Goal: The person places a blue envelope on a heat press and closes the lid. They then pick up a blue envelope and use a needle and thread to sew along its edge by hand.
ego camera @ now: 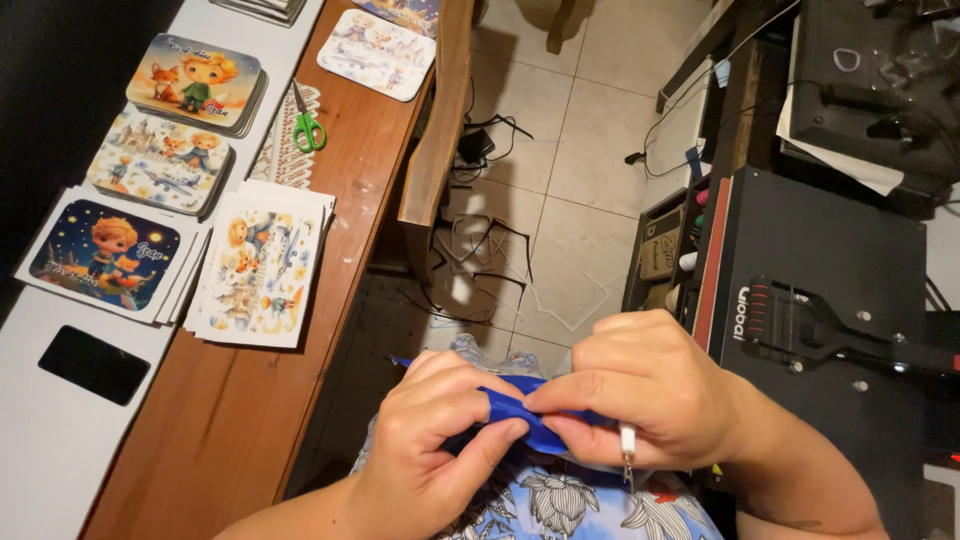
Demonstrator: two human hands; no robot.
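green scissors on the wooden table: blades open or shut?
Shut. The green-handled scissors lie flat on the brown wooden table, their blades together as one thin line pointing away from the handle loops, with no gap between them.

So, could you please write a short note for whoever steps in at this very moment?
Left hand: fingers pinching a blue strip, apparently tape, over the lap.
Right hand: pinching the same strip's other part; a small white tool with a metal tip hangs under the palm.
Wooden bench on the left: stacks of printed picture sheets, illustrated boards, green scissors.
Black press machine on the right.
Done: strip in hand. Left: nothing applied yet that shows.
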